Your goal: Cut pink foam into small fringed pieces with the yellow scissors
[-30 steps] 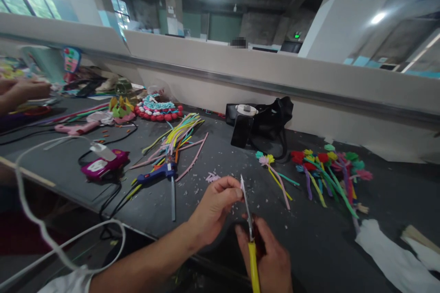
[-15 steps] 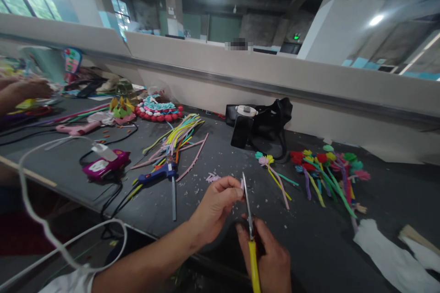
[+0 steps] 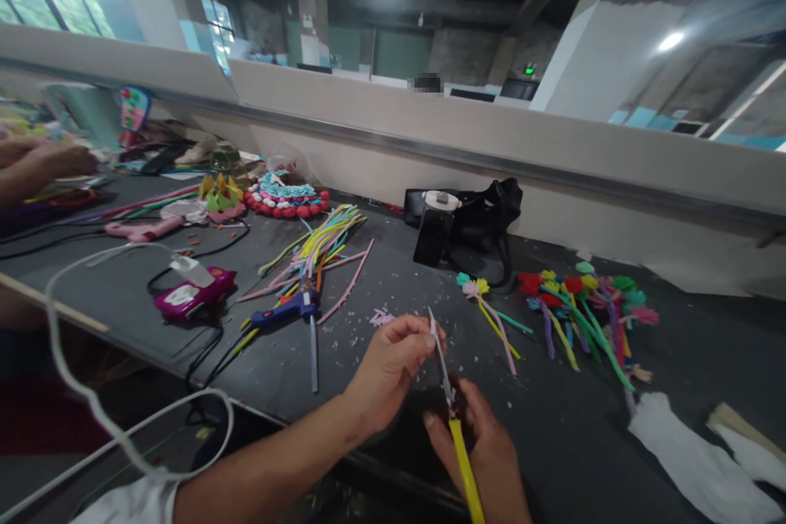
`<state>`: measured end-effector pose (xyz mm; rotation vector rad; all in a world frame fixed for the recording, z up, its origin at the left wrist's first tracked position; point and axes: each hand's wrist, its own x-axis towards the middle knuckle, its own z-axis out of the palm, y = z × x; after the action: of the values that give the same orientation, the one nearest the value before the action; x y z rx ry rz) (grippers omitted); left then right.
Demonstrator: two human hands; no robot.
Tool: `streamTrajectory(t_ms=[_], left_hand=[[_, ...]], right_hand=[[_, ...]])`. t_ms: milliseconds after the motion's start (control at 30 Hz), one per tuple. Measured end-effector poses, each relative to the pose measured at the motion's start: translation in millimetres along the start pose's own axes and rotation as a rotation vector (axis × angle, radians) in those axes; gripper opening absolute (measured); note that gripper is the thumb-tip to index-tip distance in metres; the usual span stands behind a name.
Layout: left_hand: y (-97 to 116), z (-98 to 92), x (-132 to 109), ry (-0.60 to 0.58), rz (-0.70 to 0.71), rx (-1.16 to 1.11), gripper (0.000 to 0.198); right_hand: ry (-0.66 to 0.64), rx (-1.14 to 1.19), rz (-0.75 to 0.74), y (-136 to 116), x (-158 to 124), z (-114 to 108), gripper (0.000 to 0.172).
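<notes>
My right hand (image 3: 490, 452) is closed around the yellow handles of a pair of scissors (image 3: 467, 471), whose blades point up and away from me. In the fingertips of my left hand (image 3: 390, 368) is a short pale pink piece of pipe cleaner (image 3: 433, 328), right against the blade tips. Part of that piece is hidden by the fingers. Just behind my left hand lies a small pile of lilac cut pieces (image 3: 381, 317). Tiny pale clippings are scattered over the dark table (image 3: 362, 356) around both hands.
To the left are a blue glue gun (image 3: 286, 309), a bundle of pipe cleaners (image 3: 335, 237), a purple power strip (image 3: 193, 295) and a white cable (image 3: 79, 397). Pipe-cleaner flowers (image 3: 476, 286), a larger flower bunch (image 3: 577, 295) and a black bag (image 3: 485, 217) lie beyond. A co-worker's hands (image 3: 58, 160) show far left.
The scissors have tilted, with their handles swinging right and their tips slightly left, against the pink piece. My right hand has turned with them; my left hand stays nearly still.
</notes>
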<state>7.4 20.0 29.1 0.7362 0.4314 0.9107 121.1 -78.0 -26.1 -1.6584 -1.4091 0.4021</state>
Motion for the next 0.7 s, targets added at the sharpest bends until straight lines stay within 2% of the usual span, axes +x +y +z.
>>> streamTrajectory(t_ms=[133,267,333,400,533,700], left_hand=[[0,-0.6,2,0.041,0.043,0.024,0.006],[0,-2.5,5,0.045,0.063,0.000,0.006],[1,-3.2,6,0.032,0.053,-0.016,0.006],[4,-3.6,7,0.040,0.036,-0.018,0.006],[11,-5.2,9,0.099,0.041,0.003,0.009],[14,-6.6,7,0.036,0.049,0.011,0.008]], right_hand=[[-0.084,-0.044,0.078,-1,5,-12,0.029],[-0.168,0.037,0.095,3,4,-14,0.035],[-0.134,0.142,0.136,6,0,-9,0.038],[-0.099,0.228,0.248,8,-4,-4,0.045],[0.005,0.121,0.112,10,-8,-3,0.048],[0.047,0.044,0.074,14,-7,-6,0.051]])
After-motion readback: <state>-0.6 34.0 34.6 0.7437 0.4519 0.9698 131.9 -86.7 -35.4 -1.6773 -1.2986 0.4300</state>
